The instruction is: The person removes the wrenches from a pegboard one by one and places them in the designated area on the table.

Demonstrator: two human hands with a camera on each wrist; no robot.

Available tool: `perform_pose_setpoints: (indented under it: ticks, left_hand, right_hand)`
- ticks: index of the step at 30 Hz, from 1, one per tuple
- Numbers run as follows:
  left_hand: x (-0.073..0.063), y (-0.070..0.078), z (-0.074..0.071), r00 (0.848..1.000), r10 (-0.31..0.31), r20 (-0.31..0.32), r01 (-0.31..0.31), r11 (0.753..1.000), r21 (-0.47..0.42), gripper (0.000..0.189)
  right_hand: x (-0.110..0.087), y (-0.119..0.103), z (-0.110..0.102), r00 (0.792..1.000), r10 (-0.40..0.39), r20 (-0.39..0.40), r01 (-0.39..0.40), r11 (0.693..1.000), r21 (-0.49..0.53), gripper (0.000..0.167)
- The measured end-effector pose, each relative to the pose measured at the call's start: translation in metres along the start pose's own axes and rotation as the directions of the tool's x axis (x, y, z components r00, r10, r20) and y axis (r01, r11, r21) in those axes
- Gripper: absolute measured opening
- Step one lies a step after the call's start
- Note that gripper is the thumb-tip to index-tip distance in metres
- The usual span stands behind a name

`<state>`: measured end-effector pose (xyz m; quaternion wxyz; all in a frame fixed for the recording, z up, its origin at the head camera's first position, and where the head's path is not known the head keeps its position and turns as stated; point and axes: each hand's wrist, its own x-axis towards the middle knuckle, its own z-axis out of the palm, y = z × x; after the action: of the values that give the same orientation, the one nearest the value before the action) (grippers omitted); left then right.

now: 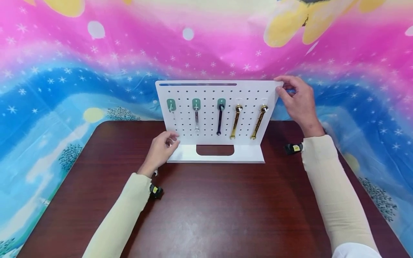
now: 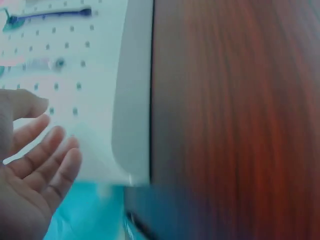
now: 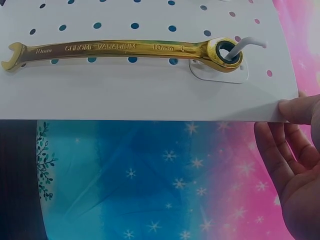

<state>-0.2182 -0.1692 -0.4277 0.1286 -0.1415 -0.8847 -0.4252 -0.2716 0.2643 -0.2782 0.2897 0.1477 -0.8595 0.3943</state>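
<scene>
The board (image 1: 209, 140) stands on the counter (image 1: 209, 208), the right hand (image 1: 298, 102) pinching its far right corner; the left hand (image 1: 161, 148) is relaxed, seemingly empty. A one-sided pull could twist it, shaking a wrench (image 3: 115, 51) off.

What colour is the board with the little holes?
The board is white, clearest in the head view.
</scene>
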Motion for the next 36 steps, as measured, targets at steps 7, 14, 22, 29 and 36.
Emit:
perform_pose_setpoints:
  ticks: [7,14,22,29,36]
  left_hand:
    - [0.017,0.032,0.021,0.993,0.079,-0.092,-0.088,0.991,-0.098,0.031]
    - [0.034,0.051,0.040,0.979,0.049,-0.199,-0.099,0.963,-0.252,0.033]
    - [0.037,0.059,0.048,0.980,0.017,-0.197,-0.075,0.953,-0.292,0.029]
    - [0.039,0.060,0.053,0.985,-0.012,-0.174,-0.045,0.945,-0.323,0.028]
    - [0.039,0.062,0.052,0.986,-0.104,-0.132,0.045,0.921,-0.388,0.021]
  right_hand:
    - [0.002,-0.002,-0.004,1.000,0.024,0.010,-0.024,1.000,-0.015,0.032]
    - [0.001,-0.002,-0.004,1.000,0.029,0.010,-0.029,0.999,-0.016,0.031]
    - [0.001,-0.002,-0.004,0.999,0.031,0.010,-0.031,0.999,-0.013,0.031]
    - [0.000,-0.001,-0.004,1.000,0.029,0.012,-0.029,1.000,-0.013,0.032]
    - [0.000,0.001,-0.003,1.000,0.025,0.017,-0.025,1.000,-0.006,0.032]
